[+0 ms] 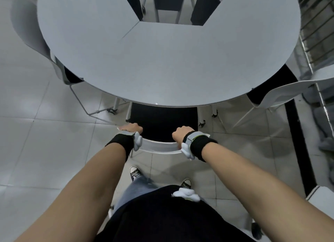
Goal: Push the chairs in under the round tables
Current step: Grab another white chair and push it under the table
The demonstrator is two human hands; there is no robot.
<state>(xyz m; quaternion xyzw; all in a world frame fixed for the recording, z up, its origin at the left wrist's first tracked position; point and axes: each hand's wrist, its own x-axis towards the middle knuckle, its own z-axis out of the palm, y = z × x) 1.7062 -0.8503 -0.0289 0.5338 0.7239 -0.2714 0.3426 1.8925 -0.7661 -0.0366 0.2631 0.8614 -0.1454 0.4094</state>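
Observation:
A chair with a white backrest (159, 146) and a black seat (162, 122) stands right in front of me, its seat partly under the near edge of the grey round table (162, 61). My left hand (132, 128) grips the backrest's left top corner. My right hand (181, 132) grips its right top corner. Both wrists wear black bands with white trackers. The far half of the seat is hidden by the tabletop.
A white chair (282, 91) stands at the table's right side, another white chair (27, 24) at its left, both partly under the top. Table legs on castors (112, 111) flank the black seat. A railing (318, 43) runs along the right. My feet stand on tiled floor (45, 142).

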